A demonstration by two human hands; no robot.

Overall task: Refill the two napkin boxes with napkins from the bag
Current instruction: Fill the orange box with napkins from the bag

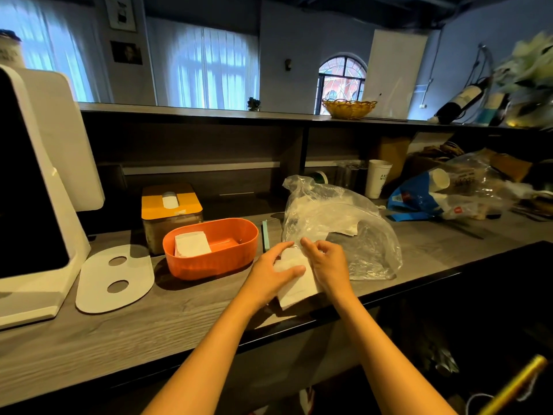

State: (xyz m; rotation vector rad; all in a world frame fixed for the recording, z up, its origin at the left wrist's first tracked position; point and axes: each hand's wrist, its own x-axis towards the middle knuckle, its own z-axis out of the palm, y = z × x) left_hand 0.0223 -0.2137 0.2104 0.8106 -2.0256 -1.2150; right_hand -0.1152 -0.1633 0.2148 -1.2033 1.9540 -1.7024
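A stack of white napkins (294,287) lies at the counter's front edge, just outside the mouth of a clear plastic bag (338,223) with more napkins inside. My left hand (273,271) grips the stack from the left, thumb across its top. My right hand (327,265) holds the stack's right side, fingers curled. An open orange napkin box (209,265) to the left holds a small pile of napkins at its left end. Behind it stands a second box with a yellow lid (170,205), a napkin poking from its slot.
A white oval lid with two holes (115,280) lies left of the orange box, beside a large white screen stand (39,187). A teal strip (265,235) lies between box and bag. Paper cups (378,178) and cluttered bags (443,196) sit at the right.
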